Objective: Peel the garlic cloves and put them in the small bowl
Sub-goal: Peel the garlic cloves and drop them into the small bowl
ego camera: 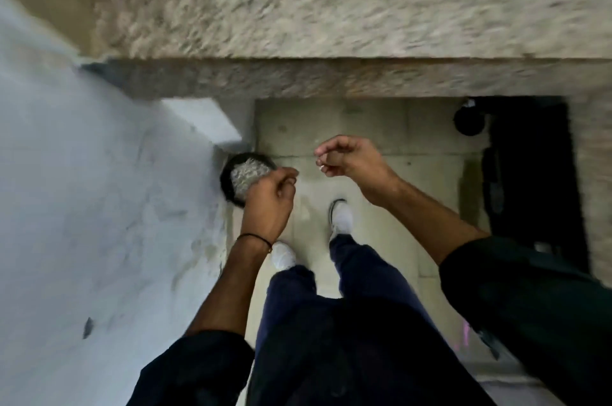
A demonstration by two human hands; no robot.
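- Standing over the tiled floor, the person holds both hands apart from each other and clear of the stone countertop.
- Finding, left hand: fingers are curled inward above the near rim of a black bin set against the wall. Whether it holds anything cannot be told.
- Finding, right hand: thumb and forefinger pinch a small pale scrap. It is judged to be garlic skin, but blur prevents confirmation.
- Assessment: the hands are likely held by the bin so that peel waste drops into it, not onto the floor.
- Neither the garlic cloves nor the small bowl is in view, so their location cannot be stated.
- Task progress cannot be judged from this view.
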